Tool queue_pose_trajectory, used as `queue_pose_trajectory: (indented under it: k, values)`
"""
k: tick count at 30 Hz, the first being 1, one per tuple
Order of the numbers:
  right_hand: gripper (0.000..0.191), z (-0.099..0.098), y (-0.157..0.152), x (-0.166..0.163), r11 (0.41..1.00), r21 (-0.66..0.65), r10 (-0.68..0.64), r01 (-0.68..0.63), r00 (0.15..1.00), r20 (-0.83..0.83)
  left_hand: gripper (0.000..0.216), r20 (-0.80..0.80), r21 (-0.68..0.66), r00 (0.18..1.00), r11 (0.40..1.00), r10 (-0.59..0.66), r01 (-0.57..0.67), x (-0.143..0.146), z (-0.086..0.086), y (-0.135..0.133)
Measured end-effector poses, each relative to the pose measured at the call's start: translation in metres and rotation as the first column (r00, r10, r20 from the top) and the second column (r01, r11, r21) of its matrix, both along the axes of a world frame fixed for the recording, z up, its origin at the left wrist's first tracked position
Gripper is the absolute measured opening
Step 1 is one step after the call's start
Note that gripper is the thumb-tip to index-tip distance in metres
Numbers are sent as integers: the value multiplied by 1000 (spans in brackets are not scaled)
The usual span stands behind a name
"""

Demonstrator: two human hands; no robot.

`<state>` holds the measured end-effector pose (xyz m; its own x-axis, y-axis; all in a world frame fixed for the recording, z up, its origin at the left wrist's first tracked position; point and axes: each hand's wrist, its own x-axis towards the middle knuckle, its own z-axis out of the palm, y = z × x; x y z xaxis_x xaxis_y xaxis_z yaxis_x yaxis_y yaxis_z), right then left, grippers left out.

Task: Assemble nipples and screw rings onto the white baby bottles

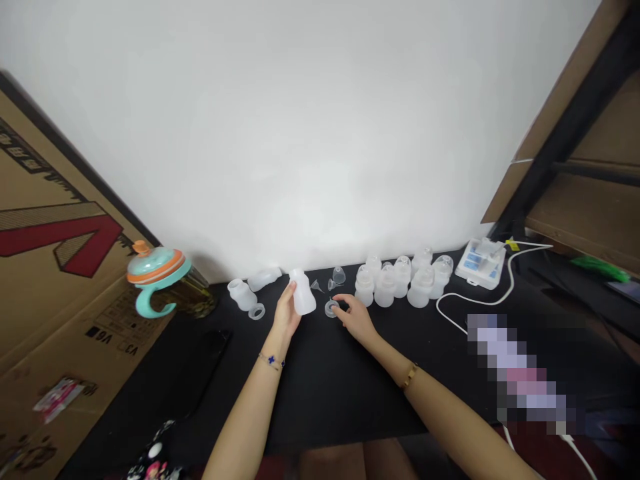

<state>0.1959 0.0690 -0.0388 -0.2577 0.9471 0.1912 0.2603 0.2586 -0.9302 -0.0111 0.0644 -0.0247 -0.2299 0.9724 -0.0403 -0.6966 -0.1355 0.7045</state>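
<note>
Forearms (249, 410) extend, left fingers (290, 291) clasping a bottle (303, 295), right fingers (343, 299) parted, touching a ring (328, 310).

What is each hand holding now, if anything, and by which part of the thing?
The left hand holds a white bottle by its side. The right hand has its fingertips at a clear ring; whether it grips this cannot be told.

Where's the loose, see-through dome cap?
In the head view, the dome cap is near the middle, just beyond the right hand and left of the capped bottles.
</note>
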Motion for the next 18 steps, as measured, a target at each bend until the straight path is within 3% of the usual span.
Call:
queue_pose_trajectory:
  k: [4, 9, 12, 15, 18]
  values:
    - [33, -2, 6, 2, 995, 62, 75, -80, 994, 79, 42, -54, -29, 997, 998, 48, -50, 10, 7, -6]
    - [26, -1, 6, 3, 996, 7, 82, -83, 990, 112, 49, -109, -31, 994, 999, -29, 26, 18, 9, -12]
    - [30, 1, 3, 2, 990, -119, 79, -78, 997, 5, 47, -111, -31, 993, 998, -50, 46, 17, 6, -13]
    - [35, 5, 0, 0, 946, -299, 62, -126, 975, -215, 48, -83, -51, 996, 998, -44, 40, 16, 3, -12]
    - [39, 12, -2, 0, 908, -392, 1, -145, 939, -345, 48, -48, -103, 998, 994, -29, 24, 17, 1, -12]
